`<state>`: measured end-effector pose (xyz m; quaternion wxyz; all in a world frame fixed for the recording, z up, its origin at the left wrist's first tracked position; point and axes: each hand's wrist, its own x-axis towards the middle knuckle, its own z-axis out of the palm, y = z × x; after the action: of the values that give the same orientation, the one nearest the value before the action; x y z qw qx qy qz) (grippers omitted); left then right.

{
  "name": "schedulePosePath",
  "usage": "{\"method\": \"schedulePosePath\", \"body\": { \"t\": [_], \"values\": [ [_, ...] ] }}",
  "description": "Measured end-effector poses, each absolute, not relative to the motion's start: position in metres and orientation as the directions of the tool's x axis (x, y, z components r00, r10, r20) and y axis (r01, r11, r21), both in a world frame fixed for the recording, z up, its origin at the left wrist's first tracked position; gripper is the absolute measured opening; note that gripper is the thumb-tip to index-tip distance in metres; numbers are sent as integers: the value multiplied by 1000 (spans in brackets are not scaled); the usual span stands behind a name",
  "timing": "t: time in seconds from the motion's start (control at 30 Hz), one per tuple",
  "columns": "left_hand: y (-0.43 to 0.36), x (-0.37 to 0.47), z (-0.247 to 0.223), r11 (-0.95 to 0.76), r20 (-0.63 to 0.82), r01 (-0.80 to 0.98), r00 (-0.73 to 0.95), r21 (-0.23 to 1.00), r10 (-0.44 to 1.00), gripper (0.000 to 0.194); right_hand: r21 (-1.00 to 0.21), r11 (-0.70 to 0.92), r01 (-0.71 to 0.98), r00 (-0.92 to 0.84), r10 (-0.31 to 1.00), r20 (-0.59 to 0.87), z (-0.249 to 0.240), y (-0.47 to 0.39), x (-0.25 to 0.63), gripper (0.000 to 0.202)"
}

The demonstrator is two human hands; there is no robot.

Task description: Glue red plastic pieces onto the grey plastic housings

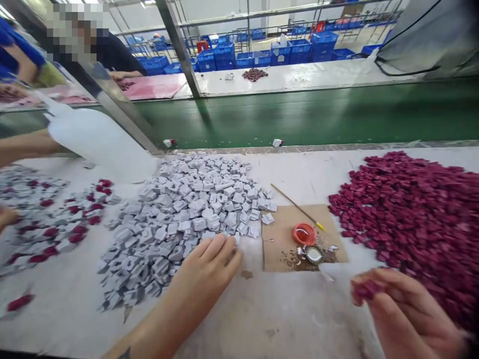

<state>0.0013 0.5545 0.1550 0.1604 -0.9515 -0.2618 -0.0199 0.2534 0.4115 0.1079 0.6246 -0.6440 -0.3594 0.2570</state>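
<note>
At the right edge of a heap of small grey-white pieces [202, 199], my left hand [213, 259] lies palm down with its fingers curled; what is under the fingertips is hidden. My right hand [404, 309] pinches a dark red piece [367, 289] between thumb and forefinger, in front of a big heap of dark red pieces [415, 209]. Between the hands lies a brown cardboard sheet [277, 224], bearing a small red cup [304, 234] and a round metal cap [313, 255]. A thin stick with a yellow end [299, 207] rests across the sheet's back edge.
Pieces joined in grey and red [48, 232] cover the left of the table, near another person's hand [7, 217]. A white plastic bag or sheet [99, 142] and slanted metal post [119, 112] stand behind. Beyond runs a green conveyor belt [239, 122], with blue crates [224, 56] farther back.
</note>
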Motion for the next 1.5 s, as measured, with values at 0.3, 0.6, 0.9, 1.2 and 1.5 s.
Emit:
{"method": "schedulePosePath", "body": {
  "t": [0.3,0.6,0.9,1.2,1.5],
  "values": [
    [518,-16,121,-831,374,515,743,210,555,38,-986,45,159,551,825,127,124,424,237,17],
    [481,5,118,34,-39,19,506,999,862,21,-542,99,835,244,816,524,119,441,251,22],
    [459,24,102,188,-103,-207,364,960,926,21,-258,204,944,-34,842,538,120,457,244,18],
    [459,16,98,-258,171,331,271,908,947,35,-422,133,897,140,819,556,122,451,239,29],
    [464,29,96,-496,378,386,343,778,860,24,-777,106,621,360,842,403,118,422,209,30]
  ]
}}
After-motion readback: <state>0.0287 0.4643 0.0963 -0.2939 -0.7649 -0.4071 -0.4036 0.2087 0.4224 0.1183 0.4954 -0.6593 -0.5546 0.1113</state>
